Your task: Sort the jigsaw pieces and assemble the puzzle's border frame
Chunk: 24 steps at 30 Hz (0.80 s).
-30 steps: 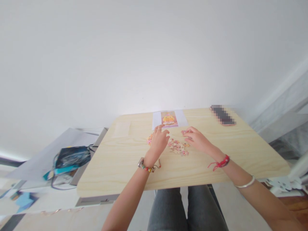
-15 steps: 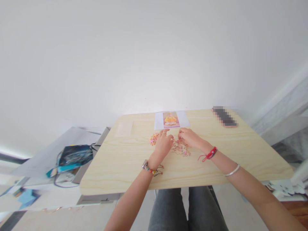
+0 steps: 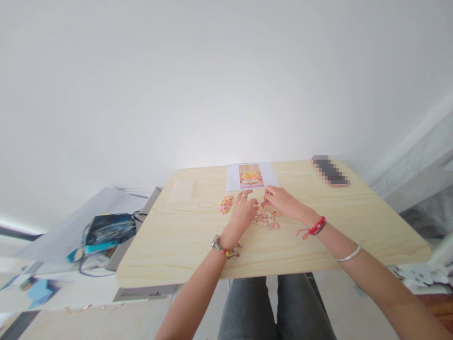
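The left hand (image 3: 244, 211) and the right hand (image 3: 283, 202) rest side by side on the counter (image 3: 184, 236), fingers pointing toward 12 o'clock. The left hand is loosely curled, palm down, with rings on two fingers. Whether it has hold of a piece cannot be told. The right hand is partly closed, fingertips drawn together at a small pink piece at its 9 o'clock side. A firm pinch cannot be confirmed at this size.

The puzzle pieces (image 3: 266, 219) lie in a loose heap between and just below the two hands, touching both. The heap is flat, irregular in outline, with its long axis running from 9 to 3 o'clock. The pieces are small, thin and knobbed, printed in pink, cream and orange. A second, smaller cluster (image 3: 225, 205) lies at 9 o'clock of the left hand, just beside it.

At 12 o'clock of the hands lies the reference sheet (image 3: 251, 175), a white rectangular paper, flat, long axis 9 to 3 o'clock, with an upright orange and pink print at its centre. At 10 o'clock lies a pale, translucent rectangular bag (image 3: 181, 190). At 2 o'clock, near the far corner, lies a dark slab with a pink edge (image 3: 330, 171), blurred.

The counter is light wood-grain laminate with rounded corners. Left wrist: beaded bracelet (image 3: 223, 249). Right wrist: red cord (image 3: 314, 228) and a metal bangle (image 3: 349, 255).
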Tool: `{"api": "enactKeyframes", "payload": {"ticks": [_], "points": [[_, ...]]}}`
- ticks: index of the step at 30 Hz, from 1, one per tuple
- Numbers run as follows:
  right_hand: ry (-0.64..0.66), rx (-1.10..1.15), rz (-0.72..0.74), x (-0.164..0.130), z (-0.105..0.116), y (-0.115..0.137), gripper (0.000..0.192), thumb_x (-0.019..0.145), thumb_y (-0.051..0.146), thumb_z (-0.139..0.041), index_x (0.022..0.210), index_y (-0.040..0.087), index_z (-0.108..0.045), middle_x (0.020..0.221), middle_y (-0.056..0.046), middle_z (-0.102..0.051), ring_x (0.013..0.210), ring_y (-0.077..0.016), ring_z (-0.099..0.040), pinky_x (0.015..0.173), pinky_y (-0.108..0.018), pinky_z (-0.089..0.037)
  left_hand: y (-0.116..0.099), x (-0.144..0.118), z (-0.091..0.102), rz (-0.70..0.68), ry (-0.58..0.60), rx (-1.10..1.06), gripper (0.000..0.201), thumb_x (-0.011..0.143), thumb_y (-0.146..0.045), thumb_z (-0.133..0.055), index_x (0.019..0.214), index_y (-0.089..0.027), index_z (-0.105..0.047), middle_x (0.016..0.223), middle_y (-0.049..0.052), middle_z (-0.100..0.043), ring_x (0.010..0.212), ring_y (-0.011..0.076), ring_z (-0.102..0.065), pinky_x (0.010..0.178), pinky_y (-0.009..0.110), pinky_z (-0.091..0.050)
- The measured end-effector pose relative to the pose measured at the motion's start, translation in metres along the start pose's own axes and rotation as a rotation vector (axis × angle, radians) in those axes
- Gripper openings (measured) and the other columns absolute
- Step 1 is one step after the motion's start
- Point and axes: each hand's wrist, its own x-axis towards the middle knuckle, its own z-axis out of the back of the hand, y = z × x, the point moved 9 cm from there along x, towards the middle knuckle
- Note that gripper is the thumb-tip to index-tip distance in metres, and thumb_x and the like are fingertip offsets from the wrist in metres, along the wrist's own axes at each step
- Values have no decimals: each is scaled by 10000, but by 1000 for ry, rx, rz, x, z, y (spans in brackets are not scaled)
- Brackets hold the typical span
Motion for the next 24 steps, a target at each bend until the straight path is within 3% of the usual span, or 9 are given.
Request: {"api": "enactKeyframes", "payload": {"ticks": [6, 11, 18, 24], "points": [[-93, 7, -3, -8, 22, -1, 119, 847, 153, -487, 796, 157, -594, 871, -75, -559, 759, -169, -507, 675, -292, -372, -15, 8, 11, -54, -86, -48, 70, 757, -133, -620, 712, -176, -652, 1168, 113, -501, 1119, 268, -464, 911, 445, -449], [-145, -2, -65, -18, 28, -15, 154, 866, 186, -457, 776, 154, -577, 854, -75, -552, 706, -161, -499, 634, -284, -375, -31, 19, 14, -103, -132, -42, 61, 772, -148, -609, 742, -178, -653, 1173, 112, -506, 1136, 270, -449, 935, 464, -427], [-122, -90, -142, -38, 29, -44, 168, 831, 120, -419, 784, 156, -576, 868, -79, -556, 712, -166, -489, 640, -285, -361, -52, 41, -13, -120, -60, 3, 121, 808, -169, -556, 746, -160, -660, 1190, 135, -506, 1135, 270, -452, 916, 440, -430], [-78, -142, -215, -49, 12, -65, 181, 826, 102, -414, 793, 156, -584, 853, -71, -556, 704, -161, -488, 647, -277, -362, -59, 47, -28, -106, 11, 61, 90, 788, -130, -557, 763, -132, -644, 1205, 173, -495, 1155, 297, -436, 917, 442, -428]]}}
